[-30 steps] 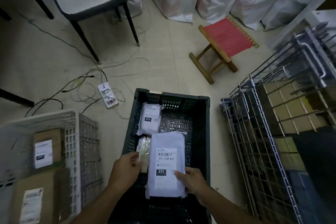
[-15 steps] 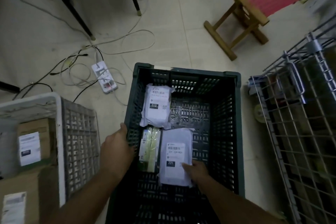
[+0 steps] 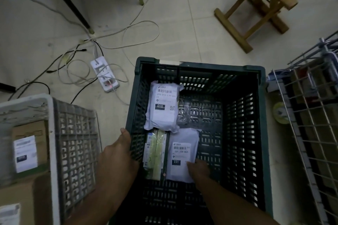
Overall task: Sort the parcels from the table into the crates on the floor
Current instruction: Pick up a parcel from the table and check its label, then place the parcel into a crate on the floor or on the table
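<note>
The 231 parcel (image 3: 182,153) is being laid in the dark crate (image 3: 256,133), pinched by the right hand (image 3: 198,169); release is needed next; the left hand (image 3: 118,155) is spread on the rim

In the dark crate (image 3: 263,133), the far white parcel (image 3: 162,107) reads "010"; the nearer parcel (image 3: 182,153) reads "231-239 K01" and "231".

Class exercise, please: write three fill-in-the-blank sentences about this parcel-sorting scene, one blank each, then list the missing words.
1. The white plastic parcel at the far end of the dark green plastic crate bears the number ____.
2. The right hand touches the white parcel numbered ____.
3. The left hand rests on the crate's ____ wall.

Missing words: 010; 231; left
</note>
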Demonstrator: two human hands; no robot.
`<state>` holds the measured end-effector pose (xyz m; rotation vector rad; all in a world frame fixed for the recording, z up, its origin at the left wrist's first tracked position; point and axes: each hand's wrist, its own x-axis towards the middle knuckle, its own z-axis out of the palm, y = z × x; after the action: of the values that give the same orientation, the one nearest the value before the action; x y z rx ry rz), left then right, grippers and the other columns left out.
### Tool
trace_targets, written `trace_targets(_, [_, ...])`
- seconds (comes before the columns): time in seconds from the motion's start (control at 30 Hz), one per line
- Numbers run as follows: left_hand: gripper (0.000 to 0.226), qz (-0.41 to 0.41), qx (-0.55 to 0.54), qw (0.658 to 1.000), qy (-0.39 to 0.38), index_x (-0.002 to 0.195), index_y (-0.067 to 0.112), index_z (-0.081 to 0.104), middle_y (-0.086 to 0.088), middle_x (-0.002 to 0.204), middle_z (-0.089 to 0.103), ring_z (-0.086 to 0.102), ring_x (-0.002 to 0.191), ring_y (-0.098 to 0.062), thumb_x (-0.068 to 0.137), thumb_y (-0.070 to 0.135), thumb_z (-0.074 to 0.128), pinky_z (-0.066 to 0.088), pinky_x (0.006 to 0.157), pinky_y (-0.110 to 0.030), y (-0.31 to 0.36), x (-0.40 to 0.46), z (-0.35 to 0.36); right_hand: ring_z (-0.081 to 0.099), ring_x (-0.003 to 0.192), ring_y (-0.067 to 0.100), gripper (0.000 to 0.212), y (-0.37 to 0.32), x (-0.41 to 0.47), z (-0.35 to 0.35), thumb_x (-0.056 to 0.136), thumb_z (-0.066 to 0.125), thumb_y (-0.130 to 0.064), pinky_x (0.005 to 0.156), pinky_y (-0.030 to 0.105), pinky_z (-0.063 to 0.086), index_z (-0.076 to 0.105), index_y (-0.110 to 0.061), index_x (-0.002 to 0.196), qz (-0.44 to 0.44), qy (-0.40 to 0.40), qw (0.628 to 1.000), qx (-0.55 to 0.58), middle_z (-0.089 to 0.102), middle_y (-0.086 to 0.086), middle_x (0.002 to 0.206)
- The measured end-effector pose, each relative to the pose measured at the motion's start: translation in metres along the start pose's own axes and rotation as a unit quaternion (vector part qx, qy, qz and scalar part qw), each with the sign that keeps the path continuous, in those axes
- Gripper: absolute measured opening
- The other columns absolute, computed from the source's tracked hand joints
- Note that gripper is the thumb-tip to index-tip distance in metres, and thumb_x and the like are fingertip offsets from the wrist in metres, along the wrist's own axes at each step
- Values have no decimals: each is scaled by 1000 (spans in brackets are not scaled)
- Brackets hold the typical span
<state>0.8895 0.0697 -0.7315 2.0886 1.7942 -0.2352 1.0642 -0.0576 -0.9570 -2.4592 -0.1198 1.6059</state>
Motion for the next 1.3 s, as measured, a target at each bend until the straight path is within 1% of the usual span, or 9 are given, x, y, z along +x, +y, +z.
trace_targets(0.3, [76, 1, 16, 1000, 7, 152, 10, 37, -13, 96, 73, 67, 85, -33, 80, 3, 62, 34, 61, -30, 2, -1, 0, 65, 113, 32, 37, 0, 0, 2, 96, 64, -29, 89, 29, 50, 69, -6, 124, -10, 43, 998, -44, 69, 15, 126])
trace_targets(0.5, [78, -4, 7, 1000, -24, 155, 12, 30, -11, 96, 73, 67, 88, -31, 83, 6, 60, 50, 70, -34, -1, -1, -5, 61, 121, 32, 53, -21, -33, -10, 96, 62, -33, 94, 31, 51, 55, -3, 139, -21, 30, 996, -75, 60, 16, 139])
trace_targets(0.67, [75, 15, 0, 995, -96, 157, 12, 21, -12, 108, 72, 66, 86, -24, 92, 10, 59, 42, 68, -23, -6, -1, -22, 53, 132, 26, 51, -45, -98, -41, 100, 56, -30, 99, 25, 44, 47, -10, 146, -105, 1, 980, -168, 52, 10, 148])
trace_targets(0.77, [45, 38, -40, 984, -167, 139, 17, 46, -9, 111, 71, 64, 85, -17, 95, 21, 57, 51, 70, -25, -15, -11, -44, 50, 136, 22, 56, -56, -151, -66, 100, 53, -36, 105, 25, 42, 42, -18, 152, -161, -6, 956, -245, 50, 6, 151])
trace_targets(0.83, [30, 75, -46, 980, -178, 127, 16, 52, -2, 114, 68, 65, 90, -16, 98, 21, 55, 47, 63, -15, -15, -25, -68, 52, 134, 24, 53, -64, -189, -84, 100, 50, -37, 104, 28, 44, 44, -21, 150, -200, -4, 929, -311, 53, 6, 148])
trace_targets(0.87, [33, 99, -42, 977, -183, 131, 16, 50, -1, 117, 66, 64, 94, -16, 99, 21, 54, 45, 63, -14, -14, -34, -81, 55, 131, 25, 50, -69, -210, -93, 100, 49, -36, 101, 30, 46, 47, -21, 148, -220, 2, 913, -342, 56, 7, 145])
trace_targets(1.03, [44, 182, 45, 965, -182, 143, 15, 37, -6, 138, 54, 56, 114, -20, 102, 28, 48, 49, 93, -35, -1, -89, -167, 64, 113, 29, 35, -88, -328, -129, 99, 50, -31, 88, 32, 51, 58, -17, 131, -307, 48, 837, -450, 66, 10, 127])
trace_targets(1.17, [68, 193, 120, 955, -192, 159, 10, 12, -12, 162, 26, 33, 143, -29, 104, 35, 45, 34, 114, -38, 7, -146, -257, 64, 109, 30, 31, -102, -436, -153, 99, 49, -28, 87, 33, 51, 60, -17, 125, -364, 110, 798, -467, 67, 10, 122])
trace_targets(1.3, [67, 200, 141, 953, -178, 160, 11, 7, -11, 167, 12, 15, 152, -32, 106, 38, 38, 20, 121, -42, -1, -212, -359, 61, 113, 30, 34, -115, -556, -171, 96, 56, -31, 91, 34, 50, 60, -18, 127, -385, 152, 774, -480, 67, 9, 123])
